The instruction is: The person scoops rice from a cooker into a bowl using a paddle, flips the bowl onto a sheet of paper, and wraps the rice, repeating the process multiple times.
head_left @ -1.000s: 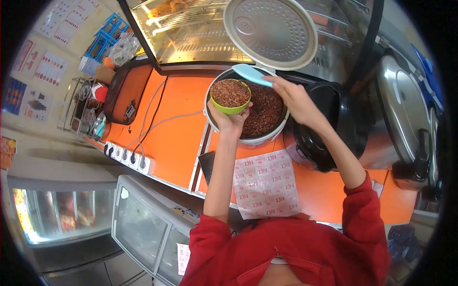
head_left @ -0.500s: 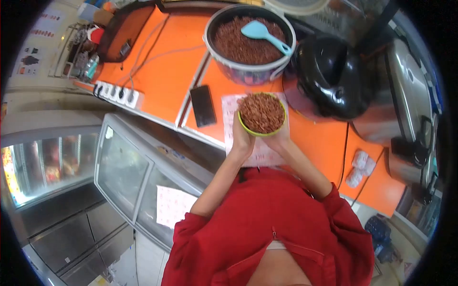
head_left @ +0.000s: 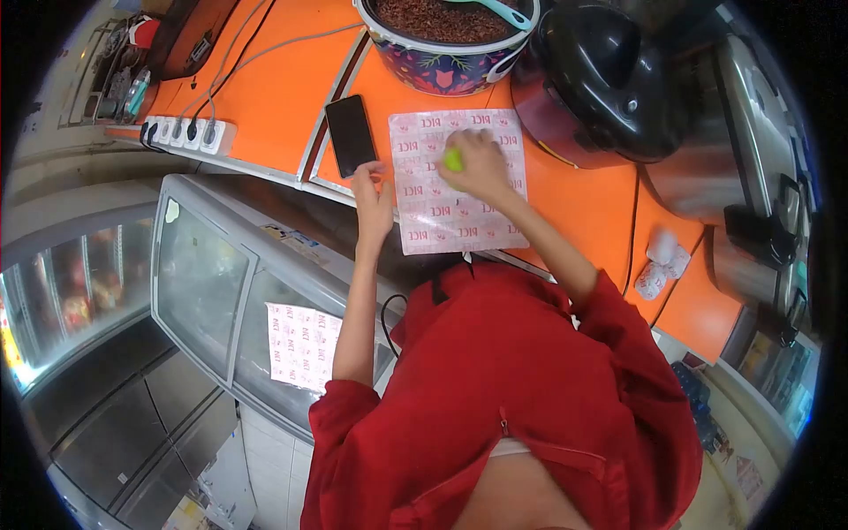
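My right hand (head_left: 480, 165) is over the printed paper sheet (head_left: 424, 199), its fingers curled round the lime-green bowl (head_left: 453, 160). Only a small patch of the bowl's green surface shows; the hand covers the rest, and no rice is visible around it. My left hand (head_left: 372, 193) holds nothing, fingers apart, above the counter's front edge. Its fingertips come close to the lower end of a black phone (head_left: 350, 132). Behind the sheet stands a flower-patterned pot (head_left: 442, 69) of reddish-brown cooked rice (head_left: 433, 19), with a light blue rice paddle (head_left: 500, 11) resting on it.
A dark-lidded cooker (head_left: 587, 84) and a steel cooker (head_left: 698, 132) line the right side. Small white wrapped rolls (head_left: 662, 263) lie on the orange counter (head_left: 565, 203). At left are a power strip (head_left: 190, 134) with cords and a glass-topped freezer (head_left: 208, 274) bearing another printed sheet (head_left: 302, 344).
Both hands held the rice-filled bowl upright before. Now only my right hand has it, down at the sheet, with the rice out of sight. My left hand has let go and moved left.
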A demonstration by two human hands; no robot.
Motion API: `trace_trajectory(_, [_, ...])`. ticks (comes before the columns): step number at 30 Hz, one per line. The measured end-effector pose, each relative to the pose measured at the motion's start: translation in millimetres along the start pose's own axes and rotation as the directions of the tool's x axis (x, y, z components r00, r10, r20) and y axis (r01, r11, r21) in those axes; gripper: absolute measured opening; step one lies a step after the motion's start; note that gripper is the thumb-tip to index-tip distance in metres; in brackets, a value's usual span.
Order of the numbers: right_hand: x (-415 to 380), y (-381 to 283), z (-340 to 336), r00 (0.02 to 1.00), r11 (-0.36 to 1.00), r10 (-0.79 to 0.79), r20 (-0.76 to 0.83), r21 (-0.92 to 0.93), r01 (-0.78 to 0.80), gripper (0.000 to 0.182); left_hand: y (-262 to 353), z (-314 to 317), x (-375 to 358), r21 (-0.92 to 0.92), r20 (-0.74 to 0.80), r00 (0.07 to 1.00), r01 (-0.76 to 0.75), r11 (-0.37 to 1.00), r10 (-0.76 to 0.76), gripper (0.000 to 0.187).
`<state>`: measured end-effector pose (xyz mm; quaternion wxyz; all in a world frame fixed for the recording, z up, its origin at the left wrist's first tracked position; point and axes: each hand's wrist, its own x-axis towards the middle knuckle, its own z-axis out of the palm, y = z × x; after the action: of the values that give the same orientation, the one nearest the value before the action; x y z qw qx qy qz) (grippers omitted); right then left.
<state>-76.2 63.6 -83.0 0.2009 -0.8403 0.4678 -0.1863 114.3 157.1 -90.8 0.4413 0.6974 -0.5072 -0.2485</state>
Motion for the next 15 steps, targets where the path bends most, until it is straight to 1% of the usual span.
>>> trace_trajectory(1, [-1.6, 2.9, 12.3, 1.0, 1.0, -0.002, -0.004, -0.005, 0.002, 0.044, -0.5, 4.4, 9.3, -0.029, 0.037, 0.998, -0.055, 0.998, 0.056, 0.031])
trace_trajectory(2, [-6.2, 3.9, 27.4, 0.996, 0.98, -0.09, -0.013, -0.179, 0.087, 0.046, -1.2, 8.9, 17.1, -0.029, 0.034, 0.998, -0.055, 0.998, 0.056, 0.031])
trace_trajectory(3, [-10.2, 5.1, 42.2, 0.984, 0.925, -0.176, -0.007, -0.344, 0.163, 0.048, -2.2, 12.4, 24.6, 0.008, 0.118, 0.988, -0.101, 0.995, 0.1, 0.031])
trace_trajectory(4, [-10.5, 8.8, 44.4, 0.983, 0.927, -0.183, 0.018, -0.33, 0.178, 0.051, -3.6, 17.5, 35.4, 0.04, 0.197, 0.97, -0.152, 0.988, 0.141, 0.031])
trace_trajectory(5, [-11.4, 9.0, 41.5, 0.982, 0.927, -0.187, 0.022, -0.326, 0.184, 0.051, -9.1, 25.2, 44.0, 0.044, 0.193, 0.972, -0.146, 0.988, 0.135, 0.031])
trace_trajectory(7, [-8.5, 8.0, 34.0, 0.977, 0.942, -0.179, 0.12, -0.266, 0.205, 0.052, -16.7, 42.1, 67.7, 0.095, 0.245, 0.948, -0.233, 0.968, 0.204, 0.037])
trace_trajectory(8, [-6.9, 7.2, 32.5, 0.977, 0.941, -0.182, 0.107, -0.269, 0.205, 0.052, -16.4, 50.5, 79.9, 0.097, 0.243, 0.946, -0.246, 0.964, 0.216, 0.037])
trace_trajectory(10, [-9.8, 6.5, 32.4, 0.979, 0.937, -0.191, 0.074, -0.282, 0.204, 0.052, -16.5, 65.1, 95.6, 0.173, 0.301, 0.916, -0.326, 0.929, 0.265, 0.04])
trace_trajectory(11, [-10.2, 8.3, 33.5, 0.98, 0.936, -0.188, 0.061, -0.29, 0.198, 0.052, -18.6, 69.1, 98.0, 0.169, 0.302, 0.911, -0.34, 0.925, 0.28, 0.04])
trace_trajectory(13, [-6.7, 10.7, 30.3, 0.974, 0.948, -0.213, 0.075, -0.225, 0.225, 0.053, -14.9, 76.9, 105.4, 0.359, 0.339, 0.885, -0.435, 0.826, 0.318, 0.04])
trace_trajectory(14, [-3.7, 12.6, 25.3, 0.976, 0.947, -0.209, 0.063, -0.234, 0.218, 0.053, -10.2, 79.5, 111.2, 0.353, 0.341, 0.879, -0.448, 0.822, 0.332, 0.04])
trace_trajectory(15, [-5.6, 13.7, 21.8, 0.979, 0.97, -0.206, 0.011, -0.133, 0.205, 0.053, -8.2, 80.4, 113.0, 0.389, 0.348, 0.894, -0.413, 0.823, 0.284, 0.036])
